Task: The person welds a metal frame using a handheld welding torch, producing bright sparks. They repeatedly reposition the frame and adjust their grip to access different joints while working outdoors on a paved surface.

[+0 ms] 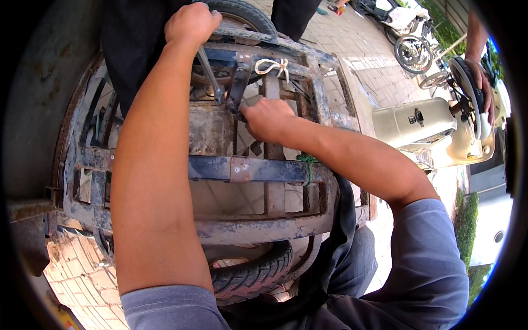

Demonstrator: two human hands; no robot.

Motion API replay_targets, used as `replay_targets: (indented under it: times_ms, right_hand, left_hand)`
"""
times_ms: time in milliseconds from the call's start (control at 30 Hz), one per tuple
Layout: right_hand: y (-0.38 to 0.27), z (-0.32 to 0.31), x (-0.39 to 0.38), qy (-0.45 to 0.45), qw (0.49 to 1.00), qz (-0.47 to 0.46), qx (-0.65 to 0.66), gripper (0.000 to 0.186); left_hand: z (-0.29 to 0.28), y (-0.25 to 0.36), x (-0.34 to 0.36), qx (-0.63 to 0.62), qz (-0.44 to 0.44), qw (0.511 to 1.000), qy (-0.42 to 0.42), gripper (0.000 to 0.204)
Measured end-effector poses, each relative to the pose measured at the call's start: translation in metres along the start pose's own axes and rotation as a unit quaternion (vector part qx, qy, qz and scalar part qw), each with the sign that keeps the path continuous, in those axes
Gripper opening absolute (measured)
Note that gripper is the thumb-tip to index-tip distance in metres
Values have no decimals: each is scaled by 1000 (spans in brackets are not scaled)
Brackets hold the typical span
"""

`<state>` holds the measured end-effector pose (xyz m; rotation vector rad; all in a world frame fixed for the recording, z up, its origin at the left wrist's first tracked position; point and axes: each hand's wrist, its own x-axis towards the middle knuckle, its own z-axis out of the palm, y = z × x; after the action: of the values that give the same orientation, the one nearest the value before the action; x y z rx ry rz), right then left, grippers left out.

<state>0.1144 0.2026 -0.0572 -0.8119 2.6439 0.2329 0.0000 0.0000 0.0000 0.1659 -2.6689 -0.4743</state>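
Observation:
My left hand (192,25) is closed in a fist at the far side of a rusty metal frame (258,230). From under it a long steel wrench (208,69) slants down to the middle of the frame. Just right of the wrench's lower end, my right hand (268,120) is closed, knuckles up, beside a dark upright bracket (238,82). Its fingertips are hidden, and I cannot make out what they hold. A knotted white cord (273,67) hangs on a bar beyond this hand. Green string (308,160) is tied round the nearer crossbar.
A tyre (258,275) lies under the frame's near side, and another wheel (242,14) is at the far side. Someone's dark-trousered leg (294,19) stands beyond. At right, another person's hand (481,82) rests on a cream scooter (415,124). A grey metal panel (38,110) borders the left.

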Motion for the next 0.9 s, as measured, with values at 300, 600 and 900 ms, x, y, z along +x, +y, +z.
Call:
replay_targets:
  times_ms: [300,600,900]
  right_hand:
    - [0,0,-3,-13,1000,0,-27,25]
    - [0,2,-4,21,1000,-4,-5,24]
    - [-3,-2,-10,11,1000,-3,-2,24]
  left_hand:
    - [1,5,1,-11,-14,1000,-1,41]
    - [-1,4,0,-10,-6,1000,-4,42]
    - [2,0,-1,-9,2,1000,11,43]
